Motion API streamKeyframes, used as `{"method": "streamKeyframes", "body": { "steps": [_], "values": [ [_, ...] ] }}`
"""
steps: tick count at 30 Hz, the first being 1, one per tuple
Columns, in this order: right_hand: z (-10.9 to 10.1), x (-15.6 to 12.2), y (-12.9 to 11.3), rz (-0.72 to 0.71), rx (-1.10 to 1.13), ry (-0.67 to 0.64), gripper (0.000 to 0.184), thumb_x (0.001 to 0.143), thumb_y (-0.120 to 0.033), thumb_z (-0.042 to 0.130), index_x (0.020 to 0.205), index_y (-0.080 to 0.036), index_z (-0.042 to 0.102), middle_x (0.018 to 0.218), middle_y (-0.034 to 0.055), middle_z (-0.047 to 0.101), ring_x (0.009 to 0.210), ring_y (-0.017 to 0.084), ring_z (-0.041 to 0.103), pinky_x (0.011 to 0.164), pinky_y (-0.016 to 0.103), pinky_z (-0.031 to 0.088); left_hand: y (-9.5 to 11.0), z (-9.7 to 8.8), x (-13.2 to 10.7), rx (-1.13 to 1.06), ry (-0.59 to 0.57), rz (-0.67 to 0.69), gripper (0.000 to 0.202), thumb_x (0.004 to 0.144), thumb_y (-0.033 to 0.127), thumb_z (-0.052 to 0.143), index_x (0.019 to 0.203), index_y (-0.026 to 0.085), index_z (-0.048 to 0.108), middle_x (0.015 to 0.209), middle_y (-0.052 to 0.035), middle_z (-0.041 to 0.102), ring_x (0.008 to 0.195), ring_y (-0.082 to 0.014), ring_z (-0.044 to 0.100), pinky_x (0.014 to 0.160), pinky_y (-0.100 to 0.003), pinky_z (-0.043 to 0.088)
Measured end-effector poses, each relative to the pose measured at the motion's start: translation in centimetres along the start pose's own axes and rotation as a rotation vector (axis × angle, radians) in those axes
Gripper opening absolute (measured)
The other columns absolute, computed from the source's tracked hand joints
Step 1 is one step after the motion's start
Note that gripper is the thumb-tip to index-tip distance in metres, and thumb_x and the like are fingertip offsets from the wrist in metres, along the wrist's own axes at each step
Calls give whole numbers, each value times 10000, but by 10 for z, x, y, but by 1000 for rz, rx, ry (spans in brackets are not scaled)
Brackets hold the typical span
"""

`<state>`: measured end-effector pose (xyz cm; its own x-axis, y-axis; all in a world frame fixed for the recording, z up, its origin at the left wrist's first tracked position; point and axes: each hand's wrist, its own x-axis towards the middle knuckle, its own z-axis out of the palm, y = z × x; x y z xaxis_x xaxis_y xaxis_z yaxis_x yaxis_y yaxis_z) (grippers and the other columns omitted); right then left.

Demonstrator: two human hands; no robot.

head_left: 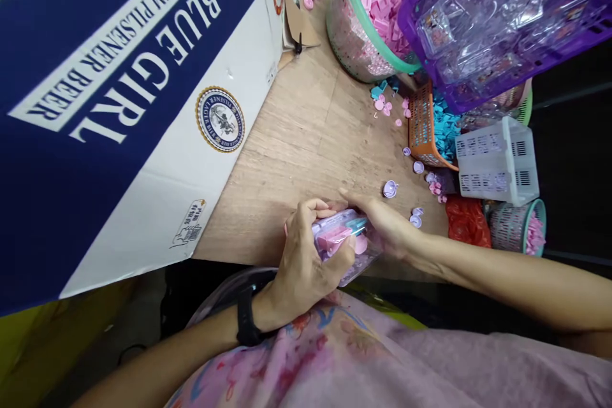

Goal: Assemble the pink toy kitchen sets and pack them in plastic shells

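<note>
Close to my body, at the table's near edge, both hands grip a clear plastic box (356, 271). Pink, blue and lilac plastic pieces show through its wall. My left hand (306, 258), with a black band on the wrist, wraps the box's left side, its thumb lying across the front. Around the right side curls my right hand (389, 223), its fingers partly hidden behind the box. Just beyond that hand, a small lilac cup (390, 189) rests on the table, and more lilac pieces (415, 218) lie right of it.
A large blue and white carton (143, 95) fills the left. At the back stands a green-rimmed basket of pink parts (342, 32). A purple basket (415, 32) holds clear boxes. An orange basket (421, 124), a white basket (482, 162) and a red bag (467, 222) line the right.
</note>
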<state>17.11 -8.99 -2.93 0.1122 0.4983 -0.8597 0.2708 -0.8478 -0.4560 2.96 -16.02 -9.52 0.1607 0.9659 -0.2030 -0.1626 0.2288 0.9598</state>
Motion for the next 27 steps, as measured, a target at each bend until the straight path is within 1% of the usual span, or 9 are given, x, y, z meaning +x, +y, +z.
{"method": "streamKeyframes", "body": {
  "steps": [2, 3, 5, 8, 12, 16, 20, 23, 27],
  "values": [
    [-3, 4, 3, 57, -7, 46, 318, 864, -469, 681, 732, -179, 675, 648, 44, 692, 553, 166, 573, 529, 265, 447, 1, -1, 0, 2, -11, 0, 495, 828, 375, 703, 1221, 259, 427, 1221, -91, 672, 1193, -293, 649, 1066, -543, 482],
    [-4, 6, 4, 71, -11, 67, 302, 846, -447, 686, 700, -185, 657, 630, 34, 674, 551, 162, 560, 534, 266, 442, 1, -1, 0, 0, -19, 2, 489, 827, 374, 701, 1215, 257, 427, 1213, -91, 673, 1192, -292, 650, 1064, -540, 482],
    [-5, 8, 7, 27, -35, 103, 323, 832, -442, 661, 631, -194, 616, 605, 26, 644, 552, 156, 539, 550, 271, 440, 2, -1, 0, -1, -34, 8, 476, 819, 368, 701, 1196, 252, 434, 1197, -89, 673, 1187, -289, 650, 1059, -530, 482],
    [-3, 7, 10, -95, -55, 146, 317, 780, -421, 656, 565, -197, 593, 637, 34, 664, 592, 151, 552, 585, 264, 444, 5, 0, 1, 15, -36, 19, 447, 809, 365, 688, 1166, 241, 448, 1169, -92, 666, 1170, -287, 643, 1058, -522, 471],
    [4, 6, 10, -86, 1, 243, 204, 652, -368, 726, 591, -190, 647, 611, 15, 664, 567, 141, 522, 555, 256, 417, 9, 3, 3, 114, 4, 36, 358, 820, 375, 635, 1113, 230, 489, 1147, -94, 643, 1142, -291, 610, 1036, -526, 452],
    [7, 5, 9, -113, 5, 258, 184, 657, -359, 699, 586, -191, 670, 577, 7, 651, 547, 137, 511, 539, 254, 403, 10, 4, 3, 144, 50, 42, 300, 869, 414, 611, 1083, 232, 505, 1138, -92, 638, 1110, -287, 607, 1030, -518, 446],
    [7, 5, 9, -140, -15, 270, 175, 652, -313, 636, 544, -180, 668, 547, 18, 646, 521, 135, 505, 503, 250, 377, 6, 5, 3, 83, 35, 23, 300, 889, 384, 610, 1109, 231, 475, 1123, -93, 636, 1086, -276, 635, 1015, -494, 472],
    [7, 6, 10, -125, -45, 312, 172, 653, -269, 591, 528, -177, 663, 507, 10, 612, 483, 125, 462, 477, 254, 350, 2, 7, 2, 19, 29, -3, 299, 897, 359, 605, 1118, 234, 448, 1116, -92, 636, 1076, -268, 656, 989, -466, 506],
    [7, 10, 10, -137, -106, 363, 196, 661, -236, 558, 475, -188, 594, 457, -9, 531, 468, 113, 407, 473, 258, 313, 0, 9, 3, -6, 36, -22, 278, 903, 352, 618, 1098, 238, 455, 1111, -85, 649, 1091, -261, 665, 997, -446, 518]
  ]
}}
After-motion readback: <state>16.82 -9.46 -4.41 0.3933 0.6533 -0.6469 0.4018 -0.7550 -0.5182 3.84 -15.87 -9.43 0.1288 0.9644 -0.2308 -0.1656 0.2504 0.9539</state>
